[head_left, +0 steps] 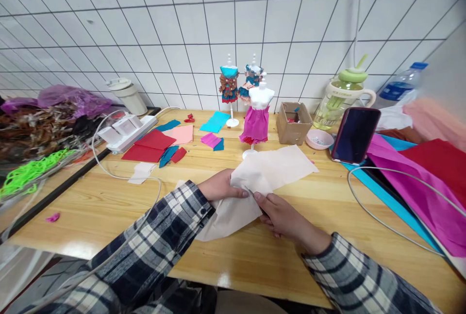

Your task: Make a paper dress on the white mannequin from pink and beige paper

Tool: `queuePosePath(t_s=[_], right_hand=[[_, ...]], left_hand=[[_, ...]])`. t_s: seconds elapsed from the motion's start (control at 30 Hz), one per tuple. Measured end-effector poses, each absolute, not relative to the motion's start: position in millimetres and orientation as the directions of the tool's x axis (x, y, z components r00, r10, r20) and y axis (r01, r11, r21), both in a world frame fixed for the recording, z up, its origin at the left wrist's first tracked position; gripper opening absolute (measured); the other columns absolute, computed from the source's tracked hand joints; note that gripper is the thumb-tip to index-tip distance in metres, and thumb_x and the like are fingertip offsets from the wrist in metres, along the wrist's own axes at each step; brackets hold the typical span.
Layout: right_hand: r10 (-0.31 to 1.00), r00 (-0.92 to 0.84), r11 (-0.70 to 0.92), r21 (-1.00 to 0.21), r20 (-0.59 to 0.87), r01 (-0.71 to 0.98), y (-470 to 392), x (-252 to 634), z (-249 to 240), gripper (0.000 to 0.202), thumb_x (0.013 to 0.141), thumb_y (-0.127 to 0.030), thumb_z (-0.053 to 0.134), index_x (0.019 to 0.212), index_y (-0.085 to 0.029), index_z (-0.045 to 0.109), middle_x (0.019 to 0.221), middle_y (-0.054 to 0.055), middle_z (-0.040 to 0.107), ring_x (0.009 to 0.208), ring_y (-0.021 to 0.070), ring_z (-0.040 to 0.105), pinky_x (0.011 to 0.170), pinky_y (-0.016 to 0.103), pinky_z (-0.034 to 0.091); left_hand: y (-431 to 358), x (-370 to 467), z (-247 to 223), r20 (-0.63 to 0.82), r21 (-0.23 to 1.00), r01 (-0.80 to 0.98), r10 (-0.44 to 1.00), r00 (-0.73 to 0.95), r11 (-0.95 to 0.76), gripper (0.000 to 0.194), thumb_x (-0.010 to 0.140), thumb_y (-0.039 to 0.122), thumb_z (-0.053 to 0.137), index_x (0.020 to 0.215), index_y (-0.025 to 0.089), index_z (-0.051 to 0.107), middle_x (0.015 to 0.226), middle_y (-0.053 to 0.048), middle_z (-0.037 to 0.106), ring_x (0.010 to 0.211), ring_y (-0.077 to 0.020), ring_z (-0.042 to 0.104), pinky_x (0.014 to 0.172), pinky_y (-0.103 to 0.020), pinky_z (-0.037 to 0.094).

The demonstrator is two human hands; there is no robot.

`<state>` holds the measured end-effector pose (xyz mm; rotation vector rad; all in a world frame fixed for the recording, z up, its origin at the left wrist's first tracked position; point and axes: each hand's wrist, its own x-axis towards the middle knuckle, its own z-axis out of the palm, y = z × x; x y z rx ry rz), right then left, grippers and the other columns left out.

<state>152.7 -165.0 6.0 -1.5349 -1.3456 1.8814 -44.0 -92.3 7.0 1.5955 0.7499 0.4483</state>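
My left hand (224, 187) grips a sheet of pale, off-white crepe paper (286, 167), its thumb pressed on top. The paper spreads to both sides of the hand, over the table. My right hand (278, 213) is closed around scissors (249, 190); their thin blades lie at the paper near my left thumb, and the handles are mostly hidden by my fingers. Just beyond the paper stands a small white mannequin (261, 98) wearing a magenta skirt (256, 124). Two more dressed mannequins, one in a turquoise top (229, 72) and one in ruffles (251, 83), are behind it.
Red paper (149, 146), turquoise paper (215, 122) and other scraps lie left of centre, beside a power strip (133, 132). To the right are a cardboard box (294, 122), a pink dish (319, 139), a propped phone (356, 135), a jug (340, 100) and a looping cable (391, 241).
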Motion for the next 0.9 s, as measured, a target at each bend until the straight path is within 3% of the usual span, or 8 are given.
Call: queuePosePath(t_s=[0.3,0.63,0.9], right_hand=[[0.778,-0.328,-0.439,-0.838,-0.535,0.324,-165.9,151.9,5.2,0.036,0.096,-0.054,0.034,0.080,-0.022,0.040,0.059,-0.007,0.042,0.038,0.0063,0.033,0.034,0.019,0.028],[0.761,-0.350,-0.448,-0.833,-0.546,0.326,-165.1,153.3,7.1,0.035,0.097,-0.051,0.032,0.078,-0.023,0.039,0.056,-0.008,0.042,0.036,0.0062,0.031,0.034,0.019,0.029],[0.748,-0.390,-0.423,-0.839,-0.537,0.343,-162.5,151.6,5.7,0.042,0.096,-0.054,0.029,0.070,-0.022,0.037,0.052,-0.008,0.036,0.035,0.0066,0.030,0.033,0.019,0.030]], left_hand=[[-93.0,-42.6,7.2,-0.141,0.971,0.237,0.695,0.705,-0.043,0.043,0.072,0.037,0.077,0.106,0.013,0.067,0.103,-0.006,0.072,0.094,-0.0219,0.064,0.090,-0.034,0.048],[-94.2,-40.5,8.1,-0.170,0.983,0.169,0.680,0.713,0.068,0.044,0.070,0.036,0.079,0.104,0.013,0.067,0.102,-0.007,0.072,0.093,-0.0226,0.065,0.088,-0.034,0.049],[-93.3,-43.8,6.3,-0.147,0.978,0.210,0.673,0.725,-0.013,0.043,0.071,0.034,0.078,0.107,0.014,0.067,0.104,-0.006,0.071,0.094,-0.0221,0.064,0.090,-0.035,0.048]])
